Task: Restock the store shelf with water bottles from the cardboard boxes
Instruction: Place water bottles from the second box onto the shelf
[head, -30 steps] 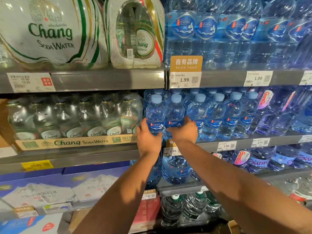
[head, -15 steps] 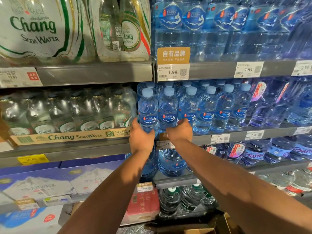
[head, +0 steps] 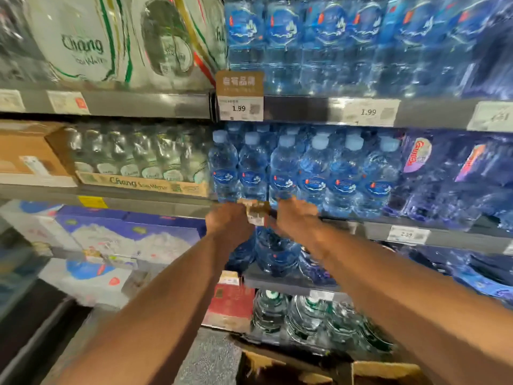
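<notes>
A row of small blue-capped water bottles [head: 313, 173] stands on the middle store shelf [head: 455, 240]. My left hand [head: 227, 222] and my right hand [head: 297, 216] are side by side at the shelf's front edge, just below the two leftmost bottles [head: 238, 170]. A price tag [head: 256, 215] shows between them. Motion blur smears the fingers; they look loosely bent and I see nothing in either hand. The torn rim of an open cardboard box [head: 385, 370] shows at the bottom, its inside dark.
Chang soda water packs [head: 138, 159] fill the shelf to the left, with wrapped packs [head: 83, 43] above. Large water bottles [head: 319, 45] line the top shelf, purple-labelled packs [head: 444, 168] sit to the right, and bigger bottles [head: 274, 254] and green-capped ones [head: 305, 315] stand below.
Both hands have slid down from the two front-left bottles to the shelf edge. The bottles stay standing on the shelf. The view has tilted and swung, and is now blurred.
</notes>
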The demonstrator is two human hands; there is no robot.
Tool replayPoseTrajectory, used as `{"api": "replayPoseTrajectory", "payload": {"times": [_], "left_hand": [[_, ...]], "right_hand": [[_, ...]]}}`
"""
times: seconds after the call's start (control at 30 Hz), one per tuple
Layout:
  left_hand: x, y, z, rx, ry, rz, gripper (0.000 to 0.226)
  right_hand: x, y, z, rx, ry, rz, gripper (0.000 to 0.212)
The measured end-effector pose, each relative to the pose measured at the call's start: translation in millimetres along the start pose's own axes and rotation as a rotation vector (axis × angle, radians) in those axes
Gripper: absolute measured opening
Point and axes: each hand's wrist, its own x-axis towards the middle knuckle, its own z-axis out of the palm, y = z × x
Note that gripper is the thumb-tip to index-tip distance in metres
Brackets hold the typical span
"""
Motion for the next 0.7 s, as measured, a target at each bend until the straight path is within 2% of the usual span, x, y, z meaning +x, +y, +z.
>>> {"api": "replayPoseTrajectory", "payload": {"times": [0.1, 0.2, 0.3, 0.5, 0.6, 0.7], "left_hand": [[-20, 15, -1, 0.020, 0.018, 0.003, 0.033], [-35, 26, -3, 0.008, 0.036, 0.013, 0.028], [-47, 37, -7, 0.032, -0.011, 0.032, 0.031], [-89, 59, -8, -0.011, 0.022, 0.139, 0.035], [-119, 69, -12, -0.002, -0.025, 0.189, 0.034], [-150, 79, -7, -0.024, -0.043, 0.265, 0.029]], "right_hand": [[-13, 13, -4, -0.001, -0.036, -0.066, 0.030], [-27, 22, -11, -0.004, -0.062, -0.028, 0.038], [-47, 32, -14, -0.050, -0.076, -0.016, 0.035], [-103, 58, -16, -0.042, 0.018, 0.094, 0.040], [-135, 65, -10, -0.054, -0.018, 0.128, 0.046], [-168, 69, -1, -0.106, -0.053, 0.141, 0.044]]}}
